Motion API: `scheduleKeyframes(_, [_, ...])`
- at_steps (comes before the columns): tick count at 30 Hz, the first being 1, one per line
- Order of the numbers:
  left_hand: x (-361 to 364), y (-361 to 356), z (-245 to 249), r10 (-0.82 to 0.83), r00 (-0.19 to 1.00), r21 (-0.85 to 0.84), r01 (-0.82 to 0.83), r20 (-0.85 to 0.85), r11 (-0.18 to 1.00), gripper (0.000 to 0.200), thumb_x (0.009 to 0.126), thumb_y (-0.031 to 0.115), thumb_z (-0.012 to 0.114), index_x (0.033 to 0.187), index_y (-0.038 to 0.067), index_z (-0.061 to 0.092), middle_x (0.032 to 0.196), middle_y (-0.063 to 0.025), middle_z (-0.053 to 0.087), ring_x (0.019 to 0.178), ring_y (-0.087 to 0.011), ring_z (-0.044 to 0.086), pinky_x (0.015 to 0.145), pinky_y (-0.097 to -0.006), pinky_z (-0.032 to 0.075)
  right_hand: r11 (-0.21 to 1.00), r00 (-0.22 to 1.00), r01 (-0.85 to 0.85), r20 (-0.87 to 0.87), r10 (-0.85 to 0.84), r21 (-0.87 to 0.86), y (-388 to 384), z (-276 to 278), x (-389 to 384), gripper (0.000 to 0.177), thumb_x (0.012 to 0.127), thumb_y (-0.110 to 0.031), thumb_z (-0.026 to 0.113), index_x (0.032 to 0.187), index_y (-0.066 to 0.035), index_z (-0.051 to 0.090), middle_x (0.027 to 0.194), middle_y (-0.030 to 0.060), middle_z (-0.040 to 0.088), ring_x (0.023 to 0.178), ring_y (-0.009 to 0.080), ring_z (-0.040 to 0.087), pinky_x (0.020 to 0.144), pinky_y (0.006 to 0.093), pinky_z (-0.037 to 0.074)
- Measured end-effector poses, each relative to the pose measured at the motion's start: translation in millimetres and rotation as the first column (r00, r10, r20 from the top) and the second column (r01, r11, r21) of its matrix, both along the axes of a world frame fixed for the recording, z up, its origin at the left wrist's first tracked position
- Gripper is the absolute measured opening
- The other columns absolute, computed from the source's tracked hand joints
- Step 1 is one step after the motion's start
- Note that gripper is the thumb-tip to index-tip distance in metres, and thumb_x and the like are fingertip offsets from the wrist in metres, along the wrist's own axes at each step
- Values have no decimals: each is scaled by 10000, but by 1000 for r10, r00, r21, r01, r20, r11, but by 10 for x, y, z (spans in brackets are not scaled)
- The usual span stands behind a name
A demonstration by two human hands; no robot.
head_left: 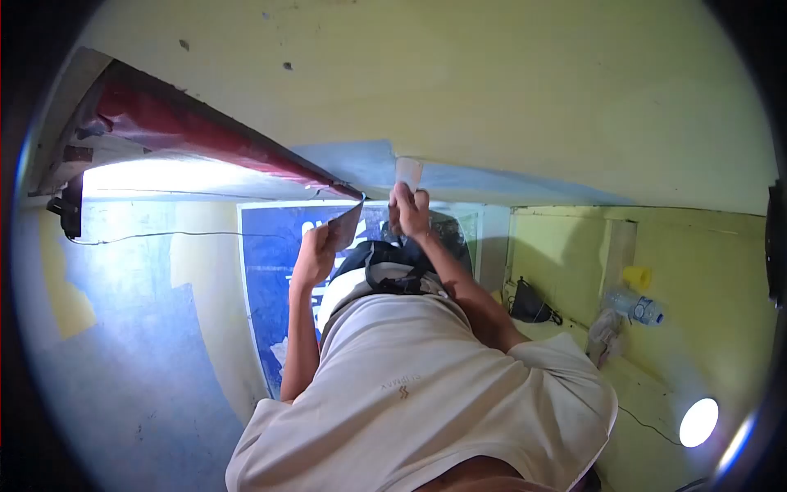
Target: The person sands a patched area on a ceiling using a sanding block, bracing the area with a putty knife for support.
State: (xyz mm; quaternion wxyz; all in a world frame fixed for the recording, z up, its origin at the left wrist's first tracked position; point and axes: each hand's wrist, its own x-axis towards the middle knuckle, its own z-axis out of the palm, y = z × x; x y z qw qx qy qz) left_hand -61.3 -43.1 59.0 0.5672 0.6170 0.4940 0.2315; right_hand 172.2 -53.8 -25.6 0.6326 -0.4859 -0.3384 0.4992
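My left hand (314,256) is closed round a flat, thin plate (346,227), tilted up, with its far corner near the end of a dark red strip (213,131). In my right hand (411,211) is a small pale scraper-like blade (408,170), its broad edge up against the blue-grey band (352,160) of the yellow-green wall surface (492,98). The two hands are apart, the right one a little higher. Part of the plate's grip is hidden by my left fingers.
A blue panel with white letters (275,271) stands behind my arms. On the right are a plastic bottle (646,311), a yellow roll (637,278), a black bag (529,303) and a bright round lamp (698,422). A black fixture (70,207) with a thin cable hangs at left.
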Motion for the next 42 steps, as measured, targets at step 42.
scheduleKeyframes(42, [112, 96, -53, -58, 997, 150, 65, -48, 987, 225, 981, 113, 534, 872, -83, 539, 689, -198, 404, 698, -148, 355, 580, -384, 385, 1000, 999, -2, 51, 3, -24, 121, 215, -43, 506, 1072, -359, 501, 669, -56, 544, 481, -9, 483, 399, 81, 473, 406, 251, 357])
